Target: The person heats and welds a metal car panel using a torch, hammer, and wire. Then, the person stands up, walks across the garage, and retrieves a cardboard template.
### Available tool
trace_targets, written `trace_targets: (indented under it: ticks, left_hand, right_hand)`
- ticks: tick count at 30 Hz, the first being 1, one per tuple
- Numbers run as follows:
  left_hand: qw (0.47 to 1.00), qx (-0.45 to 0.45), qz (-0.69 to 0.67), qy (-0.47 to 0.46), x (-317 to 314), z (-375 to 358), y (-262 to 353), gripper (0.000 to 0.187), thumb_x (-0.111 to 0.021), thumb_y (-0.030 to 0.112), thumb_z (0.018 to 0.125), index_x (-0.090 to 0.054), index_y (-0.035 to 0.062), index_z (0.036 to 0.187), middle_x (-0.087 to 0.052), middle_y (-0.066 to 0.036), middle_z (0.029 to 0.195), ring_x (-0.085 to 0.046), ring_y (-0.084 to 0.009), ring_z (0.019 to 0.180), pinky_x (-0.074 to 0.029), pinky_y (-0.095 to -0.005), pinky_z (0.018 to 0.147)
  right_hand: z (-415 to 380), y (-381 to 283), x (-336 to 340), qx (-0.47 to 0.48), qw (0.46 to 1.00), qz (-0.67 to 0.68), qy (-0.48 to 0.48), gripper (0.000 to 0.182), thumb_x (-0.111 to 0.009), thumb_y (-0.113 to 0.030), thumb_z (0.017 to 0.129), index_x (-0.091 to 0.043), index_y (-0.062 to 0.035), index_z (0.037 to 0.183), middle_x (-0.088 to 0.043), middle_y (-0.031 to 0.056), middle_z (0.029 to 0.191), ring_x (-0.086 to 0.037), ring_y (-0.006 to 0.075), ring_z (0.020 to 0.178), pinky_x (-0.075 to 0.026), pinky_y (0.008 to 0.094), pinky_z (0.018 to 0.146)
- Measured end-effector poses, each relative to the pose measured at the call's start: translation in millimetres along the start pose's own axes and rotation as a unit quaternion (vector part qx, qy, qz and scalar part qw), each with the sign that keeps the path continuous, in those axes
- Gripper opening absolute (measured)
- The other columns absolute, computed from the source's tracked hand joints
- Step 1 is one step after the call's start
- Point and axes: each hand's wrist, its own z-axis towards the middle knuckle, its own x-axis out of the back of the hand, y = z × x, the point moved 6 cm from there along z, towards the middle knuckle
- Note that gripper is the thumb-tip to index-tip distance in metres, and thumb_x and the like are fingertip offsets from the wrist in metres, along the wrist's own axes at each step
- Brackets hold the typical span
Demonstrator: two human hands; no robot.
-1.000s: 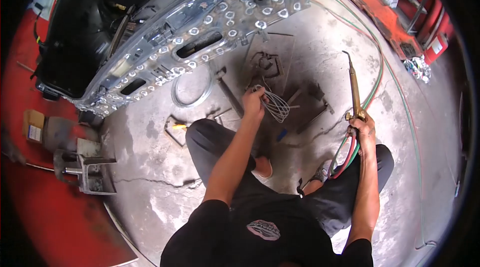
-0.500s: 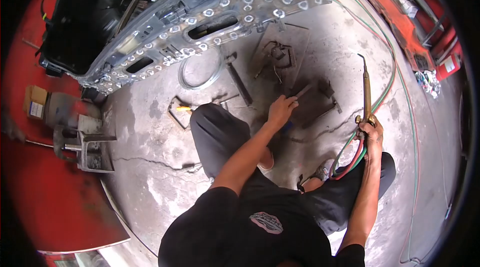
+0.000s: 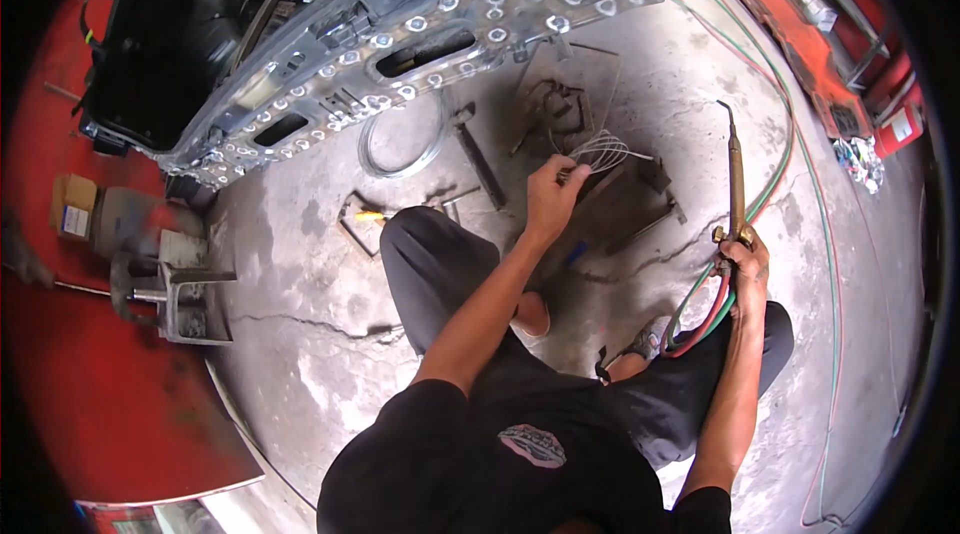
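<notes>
My left hand is closed on a small bundle of looped thin wire, which fans out from the fingertips. My right hand grips a brass gas torch near its valves. The torch points away from me, its thin bent tip uppermost, and no flame shows. Red and green hoses run from its lower end. Beneath and beyond my left hand lie dark metal pieces and a clamp-like tool. A hammer rests on the floor to the left of that hand.
A bare metal car panel with many round weld marks spans the far side. A wire coil lies below it. At left are a metal stand and a cardboard box. A red creeper lies at the far right.
My left hand has moved slightly up and left. It was at a flat bar and now holds the looped wire. My right hand and the torch have hardly moved.
</notes>
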Motion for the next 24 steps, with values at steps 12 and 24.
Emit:
trace_targets:
  ticks: [12, 24]
  left_hand:
    - [0.94, 0.026, -0.317, 0.125, 51.4, 25.0, 43.0, 0.028, -0.054, 0.0, 0.095, -0.055, -0.0028, 0.123, -0.064, -0.009, 0.094, -0.064, -0.0149, 0.081, -0.057, -0.0282, 0.07]
    - [0.772, 0.281, -0.569, 0.042, 11.0, -1.0, -42.0, 0.023, -0.058, 0.017, 0.088, -0.06, -0.0003, 0.104, -0.061, -0.01, 0.082, -0.065, -0.0276, 0.083, -0.056, -0.0474, 0.083]
  right_hand:
    - [-3.4, -3.4, -5.1, 0.003, 1.0, -0.018, -0.017, 0.03, -0.058, -0.017, 0.073, -0.058, 0.0019, 0.096, -0.054, 0.0047, 0.076, -0.053, 0.0128, 0.058, -0.05, 0.0279, 0.053]
    - [8.4, 14.6, 7.9, 0.043, 0.998, -0.042, -0.026, 0.045, -0.061, -0.024, 0.071, -0.059, 0.0073, 0.103, -0.054, 0.0057, 0.075, -0.052, 0.0145, 0.055, -0.049, 0.0296, 0.05]
